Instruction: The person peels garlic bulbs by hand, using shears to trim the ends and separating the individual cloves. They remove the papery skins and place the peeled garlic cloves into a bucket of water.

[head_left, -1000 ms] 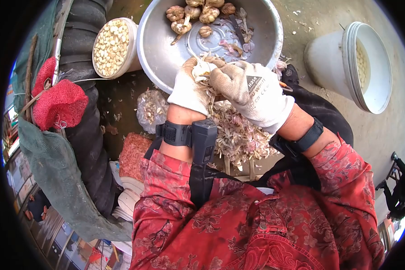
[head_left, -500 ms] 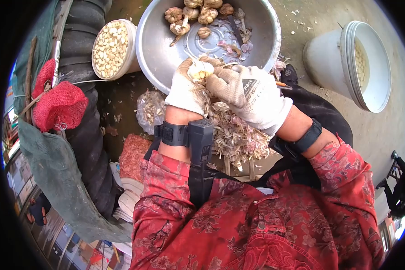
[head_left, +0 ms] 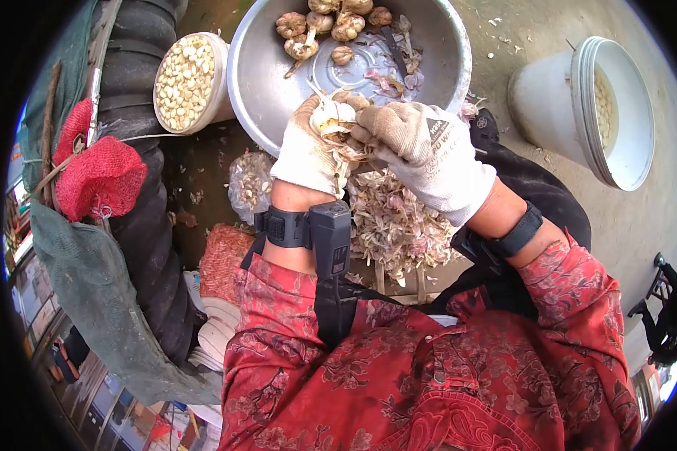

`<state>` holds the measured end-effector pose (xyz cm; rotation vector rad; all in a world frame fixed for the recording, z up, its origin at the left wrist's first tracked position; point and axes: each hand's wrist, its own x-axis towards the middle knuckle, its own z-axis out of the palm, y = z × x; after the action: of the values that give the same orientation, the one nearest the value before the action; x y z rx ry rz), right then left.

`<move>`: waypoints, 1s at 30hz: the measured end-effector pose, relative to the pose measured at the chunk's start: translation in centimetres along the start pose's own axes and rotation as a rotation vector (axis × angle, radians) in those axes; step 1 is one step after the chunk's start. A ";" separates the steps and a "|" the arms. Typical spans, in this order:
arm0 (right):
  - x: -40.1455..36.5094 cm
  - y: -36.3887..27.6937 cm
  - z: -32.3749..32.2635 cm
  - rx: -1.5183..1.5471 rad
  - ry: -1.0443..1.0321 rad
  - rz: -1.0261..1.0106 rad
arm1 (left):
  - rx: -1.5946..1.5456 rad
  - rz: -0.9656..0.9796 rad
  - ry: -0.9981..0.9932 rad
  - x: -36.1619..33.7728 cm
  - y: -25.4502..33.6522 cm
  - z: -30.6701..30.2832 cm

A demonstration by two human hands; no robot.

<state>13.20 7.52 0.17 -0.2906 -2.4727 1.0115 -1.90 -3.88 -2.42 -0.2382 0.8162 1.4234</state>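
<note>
Garlic bulb (head_left: 326, 116) is held over the near rim of the metal basin (head_left: 267, 83), gripped in the gloved left hand (head_left: 307, 154), fingers curled round it; gloved right hand (head_left: 425, 150) is pressed to it from the basin's right side, fingers pinched narrow on loose skin (head_left: 346, 146); since half a second ago the right wrist has been rolled outward and more white of the bulb is bared, so peeling is judged part done; skin pile (head_left: 395, 218) is seen just below the basin; tub of peeled cloves (head_left: 184, 75) stands just beside the basin's left; unpeeled bulbs (head_left: 316, 26) lie at its far side.
</note>
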 end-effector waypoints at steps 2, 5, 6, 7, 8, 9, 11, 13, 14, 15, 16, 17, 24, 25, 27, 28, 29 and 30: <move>-0.2 0.3 -0.1 -0.017 0.022 -0.059 | 0.072 0.120 0.118 0.0 -0.4 0.5; -0.4 0.2 0.3 -0.063 -0.020 -0.101 | -0.140 -0.005 -0.197 -0.4 0.3 -0.3; -0.5 0.1 0.4 -0.097 -0.082 -0.081 | -0.139 -0.006 -0.198 -0.3 0.2 -0.1; -0.5 0.0 0.3 -0.097 -0.082 -0.079 | -0.109 0.050 -0.090 -0.3 -0.1 0.2; -0.5 -0.1 0.2 -0.123 -0.079 -0.083 | -0.080 0.109 0.017 -0.3 -0.2 0.3; -0.4 -0.2 0.2 -0.148 -0.076 -0.088 | -0.079 0.111 0.017 -0.2 -0.2 0.1; -0.1 -0.1 -0.1 -0.130 -0.119 -0.100 | -0.085 0.132 -0.168 0.3 0.0 -0.8; 0.2 -0.1 0.0 -0.110 -0.164 -0.115 | -0.108 0.147 -0.176 0.5 0.4 -1.5; 0.2 0.0 0.2 -0.084 -0.148 -0.111 | -0.130 0.159 -0.187 0.6 0.6 -1.7; 0.4 0.0 0.3 -0.060 -0.132 -0.106 | -0.129 0.161 -0.188 0.4 0.8 -1.1; 0.6 0.1 0.4 -0.061 -0.132 -0.109 | -0.121 0.181 -0.094 0.0 1.0 0.0; 0.8 0.1 0.5 0.000 -0.066 -0.036 | -0.112 0.201 0.001 -0.3 1.2 0.8; 2.9 0.3 0.8 0.154 0.029 0.423 | -0.153 0.444 0.079 -0.2 2.2 2.4; 3.1 0.5 0.9 0.157 0.013 0.486 | -0.153 0.448 0.079 -0.4 2.2 2.9; 3.9 0.9 1.2 0.201 -0.064 0.555 | -0.024 0.490 0.225 -0.7 2.3 3.5; 4.1 1.2 1.6 0.122 -0.061 0.525 | -0.024 0.494 0.224 -0.6 2.3 3.6; 4.2 1.6 2.1 0.043 -0.057 0.494 | 0.031 0.550 0.233 -0.5 2.4 3.7; 4.4 2.1 2.4 0.044 -0.056 0.490 | 0.086 0.607 0.243 -0.4 2.4 3.7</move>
<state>8.23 9.08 -1.42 -0.8966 -2.4789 1.2732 -2.82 -1.53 1.22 -0.0981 1.2130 1.9432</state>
